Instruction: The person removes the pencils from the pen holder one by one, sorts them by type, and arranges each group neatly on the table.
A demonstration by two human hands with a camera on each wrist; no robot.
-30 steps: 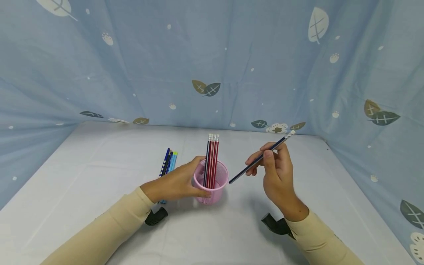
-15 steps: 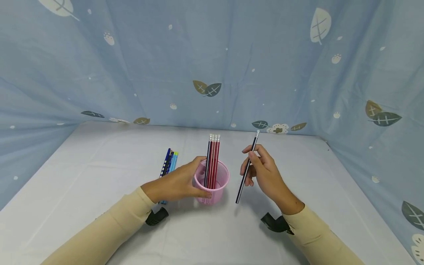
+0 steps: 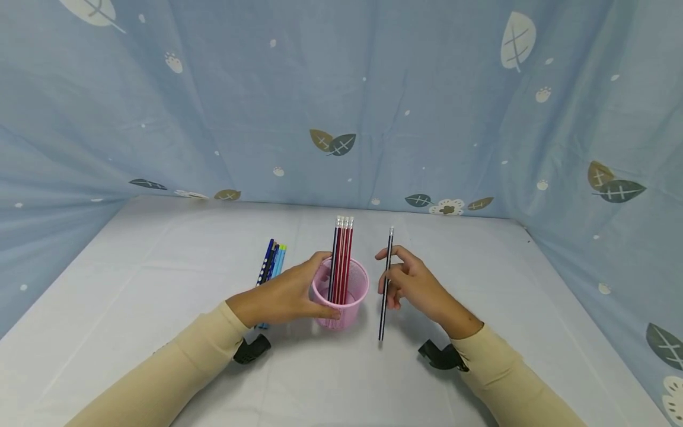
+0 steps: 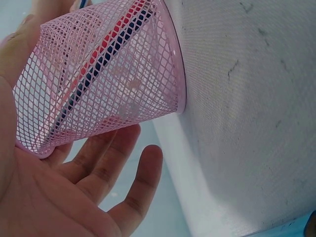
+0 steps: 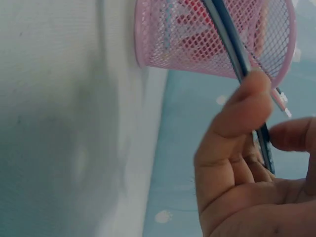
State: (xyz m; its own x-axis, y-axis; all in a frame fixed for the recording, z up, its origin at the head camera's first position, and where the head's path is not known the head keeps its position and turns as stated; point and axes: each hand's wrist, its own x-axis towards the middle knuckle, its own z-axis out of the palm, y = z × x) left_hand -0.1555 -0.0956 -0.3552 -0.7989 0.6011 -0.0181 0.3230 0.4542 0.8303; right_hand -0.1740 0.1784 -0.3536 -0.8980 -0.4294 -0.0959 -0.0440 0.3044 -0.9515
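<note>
Standing near-upright, eraser end up, right of pink mesh cup [image 3: 341, 299]: dark striped pencil [image 3: 385, 284], pinched by right hand [image 3: 413, 284] | cup held in left hand's [image 3: 283, 296] curled fingers, containing red and dark pencils [image 3: 341, 255]

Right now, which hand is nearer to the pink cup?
Left. The left hand holds the pink cup by its side, fingers curled round the mesh. The right hand is to the right of the cup, apart from it, holding a pencil nearly upright.
</note>
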